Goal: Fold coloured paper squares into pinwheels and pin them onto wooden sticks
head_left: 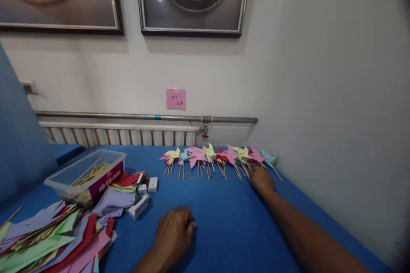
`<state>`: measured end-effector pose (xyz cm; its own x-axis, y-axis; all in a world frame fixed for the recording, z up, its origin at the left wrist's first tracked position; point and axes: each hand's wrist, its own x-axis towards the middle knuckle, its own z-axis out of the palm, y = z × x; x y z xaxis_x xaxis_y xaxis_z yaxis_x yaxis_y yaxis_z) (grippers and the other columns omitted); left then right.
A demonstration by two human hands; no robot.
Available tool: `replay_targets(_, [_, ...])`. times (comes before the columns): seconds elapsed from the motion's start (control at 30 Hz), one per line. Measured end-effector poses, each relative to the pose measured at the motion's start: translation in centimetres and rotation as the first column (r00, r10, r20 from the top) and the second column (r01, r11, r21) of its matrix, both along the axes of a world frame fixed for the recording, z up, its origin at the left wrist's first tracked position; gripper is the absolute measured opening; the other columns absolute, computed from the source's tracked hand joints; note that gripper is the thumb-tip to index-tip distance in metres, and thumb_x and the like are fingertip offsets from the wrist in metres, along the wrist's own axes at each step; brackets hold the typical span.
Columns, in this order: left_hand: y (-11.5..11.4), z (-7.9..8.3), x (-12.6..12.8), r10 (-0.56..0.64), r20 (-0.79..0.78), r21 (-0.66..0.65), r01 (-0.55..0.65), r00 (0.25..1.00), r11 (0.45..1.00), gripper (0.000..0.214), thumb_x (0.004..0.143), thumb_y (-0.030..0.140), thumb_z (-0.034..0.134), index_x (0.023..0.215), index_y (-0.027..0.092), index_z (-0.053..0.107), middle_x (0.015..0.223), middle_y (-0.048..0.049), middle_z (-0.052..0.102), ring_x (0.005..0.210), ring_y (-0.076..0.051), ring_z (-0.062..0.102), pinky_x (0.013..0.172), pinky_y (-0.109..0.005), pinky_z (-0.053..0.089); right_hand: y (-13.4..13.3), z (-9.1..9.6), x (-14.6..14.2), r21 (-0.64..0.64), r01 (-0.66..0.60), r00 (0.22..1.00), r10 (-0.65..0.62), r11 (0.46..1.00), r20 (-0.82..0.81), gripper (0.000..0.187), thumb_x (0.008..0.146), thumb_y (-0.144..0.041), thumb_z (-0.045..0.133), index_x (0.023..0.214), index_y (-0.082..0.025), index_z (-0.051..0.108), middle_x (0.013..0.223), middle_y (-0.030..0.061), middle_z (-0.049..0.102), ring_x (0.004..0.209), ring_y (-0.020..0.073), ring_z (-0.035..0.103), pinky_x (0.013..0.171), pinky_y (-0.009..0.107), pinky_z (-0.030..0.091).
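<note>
A row of paper pinwheels (196, 156) in pink, yellow, red and light blue lies along the far part of the blue table, their thin wooden sticks pointing toward me. At the right end of that row, my right hand (263, 180) is closed at the stick of a pink pinwheel (257, 156); its fingertips are partly hidden. A light blue pinwheel (269, 158) lies just beyond it. My left hand (175, 232) rests on the cloth nearer to me, fingers curled in, with nothing visible in them.
At the left stands a clear plastic box (68, 169) holding wooden sticks (91, 174). Loose stacks of cut coloured paper (54, 239) lie in front of it, with small white boxes (139, 207) beside. A white wall (336, 115) borders the blue table (230, 222) at the right.
</note>
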<state>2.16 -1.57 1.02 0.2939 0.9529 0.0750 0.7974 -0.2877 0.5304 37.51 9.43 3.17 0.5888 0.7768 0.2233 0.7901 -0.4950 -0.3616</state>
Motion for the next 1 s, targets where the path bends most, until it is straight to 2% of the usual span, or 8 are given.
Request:
replay_targets(0.27, [-0.1, 0.2, 0.0, -0.010, 0.003, 0.007, 0.010, 1.000, 1.000, 0.010, 0.086, 0.023, 0.057, 0.083, 0.020, 0.066, 0.085, -0.0011, 0.072, 0.078, -0.015, 0.062, 0.068, -0.028, 0.030, -2.0, 0.5, -2.4, 0.106, -0.067, 0.997, 0.071, 0.992, -0.037, 0.032, 0.094, -0.020, 0.047, 0.114, -0.013, 0.070, 0.116, 0.0209, 0.071, 0.110, 0.0302, 0.068, 0.087, 0.036, 0.049])
replay_targets(0.43, [0.0, -0.1, -0.1, -0.030, -0.037, 0.039, 0.032, 0.999, 0.999, 0.011, 0.088, 0.022, 0.056, 0.084, 0.020, 0.066, 0.088, -0.0020, 0.073, 0.082, -0.016, 0.064, 0.069, -0.028, 0.032, -5.8, -0.3, -9.0, 0.225, -0.316, 0.942, 0.334, 0.922, -0.043, 0.024, 0.092, -0.023, 0.053, 0.109, -0.017, 0.069, 0.111, 0.0113, 0.073, 0.105, 0.0216, 0.068, 0.090, 0.027, 0.047])
replay_targets(0.47, [0.1, -0.1, -0.2, -0.038, -0.041, 0.058, 0.041, 0.998, 0.997, 0.013, 0.089, 0.021, 0.054, 0.084, 0.020, 0.066, 0.088, -0.0023, 0.073, 0.083, -0.016, 0.064, 0.070, -0.028, 0.033, -6.9, -0.5, -11.0, 0.247, -0.379, 0.912, 0.406, 0.892, -0.067, 0.023, 0.091, -0.024, 0.053, 0.107, -0.018, 0.069, 0.108, 0.0092, 0.074, 0.099, 0.0206, 0.069, 0.086, 0.026, 0.049])
replay_targets(0.53, [0.1, 0.0, -0.3, -0.051, -0.049, 0.096, 0.055, 0.998, 0.994, 0.017, 0.091, 0.021, 0.052, 0.083, 0.020, 0.067, 0.087, -0.0030, 0.073, 0.082, -0.016, 0.065, 0.070, -0.028, 0.034, -9.6, -0.7, -15.2, 0.360, -0.507, 0.755, 0.605, 0.783, -0.254, 0.020, 0.090, -0.026, 0.054, 0.101, -0.017, 0.068, 0.099, 0.0082, 0.074, 0.088, 0.0214, 0.069, 0.078, 0.029, 0.050])
replay_targets(0.63, [0.1, 0.3, -0.7, -0.084, -0.019, 0.097, 0.086, 0.996, 0.992, 0.018, 0.092, 0.024, 0.052, 0.087, 0.020, 0.068, 0.090, -0.0031, 0.074, 0.082, -0.017, 0.066, 0.070, -0.027, 0.037, -13.6, -0.8, -20.9, 0.458, -0.605, 0.541, 0.758, 0.651, -0.363, 0.013, 0.084, -0.019, 0.056, 0.091, -0.021, 0.067, 0.090, 0.0033, 0.073, 0.079, 0.0187, 0.065, 0.073, 0.028, 0.047])
replay_targets(0.73, [0.1, 0.7, -1.2, -0.089, -0.005, 0.057, 0.089, 0.996, 0.994, 0.015, 0.090, 0.026, 0.055, 0.084, 0.021, 0.068, 0.089, -0.0019, 0.075, 0.080, -0.017, 0.066, 0.069, -0.026, 0.039, -15.6, -1.0, -24.0, 0.500, -0.651, 0.479, 0.820, 0.571, -0.312, 0.013, 0.082, -0.015, 0.058, 0.089, -0.023, 0.066, 0.092, 0.0016, 0.069, 0.082, 0.0176, 0.063, 0.075, 0.027, 0.044])
replay_targets(0.87, [0.5, 0.9, -1.6, 0.002, -0.151, 0.100, 0.013, 0.989, 0.995, 0.020, 0.092, 0.022, 0.049, 0.086, 0.019, 0.068, 0.089, -0.0050, 0.075, 0.082, -0.019, 0.067, 0.068, -0.028, 0.037, -14.9, -2.3, -23.7, 0.489, -0.630, 0.556, 0.790, 0.603, -0.257, 0.016, 0.093, -0.022, 0.050, 0.080, -0.022, 0.059, 0.085, 0.0022, 0.066, 0.081, 0.0186, 0.061, 0.074, 0.028, 0.041])
replay_targets(1.0, [0.8, 1.0, -1.6, 0.060, -0.232, 0.144, -0.027, 0.971, 0.989, 0.026, 0.096, 0.022, 0.043, 0.095, 0.018, 0.068, 0.096, -0.0092, 0.074, 0.087, -0.022, 0.069, 0.070, -0.029, 0.038, -13.6, -3.3, -22.7, 0.469, -0.640, 0.524, 0.792, 0.608, -0.312, 0.022, 0.097, -0.029, 0.047, 0.078, -0.022, 0.056, 0.079, -0.0001, 0.063, 0.076, 0.0170, 0.059, 0.070, 0.027, 0.039])
